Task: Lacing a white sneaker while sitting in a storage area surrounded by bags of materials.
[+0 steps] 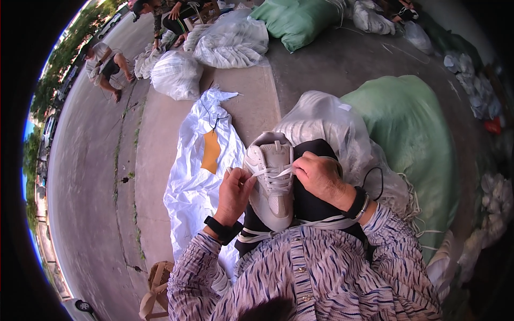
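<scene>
A pale grey and white sneaker (272, 195) rests on my lap, its toe toward me and its collar pointing away. White shoelace (277, 183) crosses its tongue in several rows. My left hand (235, 191) is at the shoe's left side, pinching one lace end between thumb and fingers. On the other side my right hand (320, 179) pinches the lace close to the upper eyelets. The lace stretches between both hands across the tongue. More white laces (332, 222) lie over my black trousers (309, 199).
Left of my lap a white sheet (187, 187) covers the ground, with a tan cut piece (211, 152) on it. A clear bag (321, 120) and a large green sack (417, 123) stand close on my right. Further off are white bags (176, 75) and a crouching person (107, 67).
</scene>
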Demonstrator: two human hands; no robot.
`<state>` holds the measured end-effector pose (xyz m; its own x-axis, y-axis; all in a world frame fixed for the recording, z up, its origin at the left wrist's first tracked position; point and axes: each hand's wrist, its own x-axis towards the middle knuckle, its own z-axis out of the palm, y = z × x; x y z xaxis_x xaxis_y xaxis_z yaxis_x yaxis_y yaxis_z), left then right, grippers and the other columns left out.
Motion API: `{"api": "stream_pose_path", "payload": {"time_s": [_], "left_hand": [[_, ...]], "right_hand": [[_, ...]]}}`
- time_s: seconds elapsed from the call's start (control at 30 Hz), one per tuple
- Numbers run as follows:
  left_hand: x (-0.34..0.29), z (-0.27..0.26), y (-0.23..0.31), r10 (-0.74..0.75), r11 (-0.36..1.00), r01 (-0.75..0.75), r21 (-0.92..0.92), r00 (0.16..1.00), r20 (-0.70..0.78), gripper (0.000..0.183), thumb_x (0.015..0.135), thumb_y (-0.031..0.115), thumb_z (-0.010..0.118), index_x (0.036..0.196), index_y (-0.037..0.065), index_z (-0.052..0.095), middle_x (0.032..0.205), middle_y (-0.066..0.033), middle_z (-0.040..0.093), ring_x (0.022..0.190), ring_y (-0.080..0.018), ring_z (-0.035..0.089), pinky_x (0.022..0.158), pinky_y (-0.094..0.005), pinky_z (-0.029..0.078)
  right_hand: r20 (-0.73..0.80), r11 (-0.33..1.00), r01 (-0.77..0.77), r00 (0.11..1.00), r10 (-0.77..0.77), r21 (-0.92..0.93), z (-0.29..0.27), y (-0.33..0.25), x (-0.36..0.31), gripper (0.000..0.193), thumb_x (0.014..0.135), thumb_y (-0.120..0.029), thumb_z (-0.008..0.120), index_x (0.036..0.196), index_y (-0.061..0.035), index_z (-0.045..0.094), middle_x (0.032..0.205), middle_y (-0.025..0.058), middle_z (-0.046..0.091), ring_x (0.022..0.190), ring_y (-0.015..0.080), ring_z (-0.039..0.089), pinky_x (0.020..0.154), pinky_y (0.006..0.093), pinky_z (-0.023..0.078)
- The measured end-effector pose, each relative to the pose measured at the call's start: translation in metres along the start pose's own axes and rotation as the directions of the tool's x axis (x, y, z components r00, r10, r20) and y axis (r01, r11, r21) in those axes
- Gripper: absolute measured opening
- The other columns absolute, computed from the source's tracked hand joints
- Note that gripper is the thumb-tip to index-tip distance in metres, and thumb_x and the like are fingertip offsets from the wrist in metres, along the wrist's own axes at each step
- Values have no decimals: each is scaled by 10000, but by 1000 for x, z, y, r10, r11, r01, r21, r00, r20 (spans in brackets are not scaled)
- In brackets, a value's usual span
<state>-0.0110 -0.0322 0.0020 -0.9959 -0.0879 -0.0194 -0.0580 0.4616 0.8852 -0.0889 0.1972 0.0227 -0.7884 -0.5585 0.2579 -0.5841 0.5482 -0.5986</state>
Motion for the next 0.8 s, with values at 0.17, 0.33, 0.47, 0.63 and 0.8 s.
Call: {"api": "stream_pose_path", "payload": {"time_s": [0.17,0.33,0.47,0.63,0.8], "left_hand": [[5,-1,20,-72,854,65,-516,997,6,80,899,95,540,923,45,482,751,-6,503,631,-77,466,559,-225,393],[21,-18,32,-185,688,151,-710,982,29,86,887,106,531,955,75,488,699,62,466,501,5,336,418,-154,246],[33,-39,31,-225,721,141,-678,974,-37,73,872,90,526,943,87,506,640,68,433,457,-2,314,387,-171,229],[34,-70,15,-245,779,69,-623,948,-202,66,874,61,502,939,67,512,629,65,439,462,-14,337,407,-180,267],[19,-66,5,-57,955,10,-298,987,-149,46,891,46,497,936,44,505,759,31,483,608,-31,397,540,-179,330]], "right_hand": [[-27,873,-48,997,70,485,9,8,8,112,786,-121,624,788,-10,623,641,86,587,549,171,574,516,309,461],[529,520,-616,784,326,592,-2,3,15,165,833,-156,601,782,-1,628,632,22,577,505,71,507,428,227,394],[391,782,-456,872,295,425,-6,-7,13,202,875,-183,561,787,-11,623,616,3,561,463,49,476,382,188,367],[-96,730,-249,914,395,637,-15,0,6,160,867,-133,564,856,13,628,673,42,619,619,75,568,546,225,448],[22,993,-6,1000,3,120,-7,4,1,160,761,-78,655,903,-16,612,771,91,619,652,199,612,605,303,478]]}}
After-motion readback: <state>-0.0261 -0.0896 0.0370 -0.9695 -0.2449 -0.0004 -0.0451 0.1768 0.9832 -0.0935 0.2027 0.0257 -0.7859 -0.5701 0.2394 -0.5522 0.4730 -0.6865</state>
